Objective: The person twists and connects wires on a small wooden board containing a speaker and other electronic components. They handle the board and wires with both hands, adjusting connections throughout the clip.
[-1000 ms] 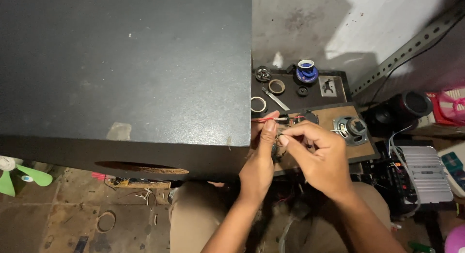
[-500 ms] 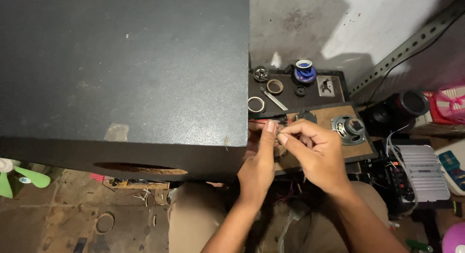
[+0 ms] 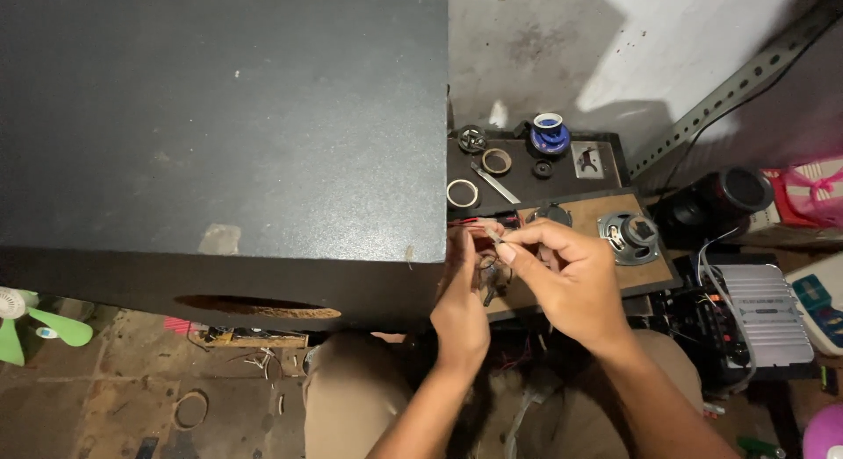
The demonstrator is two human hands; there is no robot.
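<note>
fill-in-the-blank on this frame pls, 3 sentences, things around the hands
1. The left hand and right hand meet beside the right edge of the large ____ box.
2. The small speaker lies on a ____ board.
3. The spool near the wall is ____ with a white top.

Missing words: black; brown; blue

left hand (image 3: 464, 292) | lower on red wire (image 3: 464, 222) | right hand (image 3: 571, 279) | apparently shifted left, fingertips nearer
</note>
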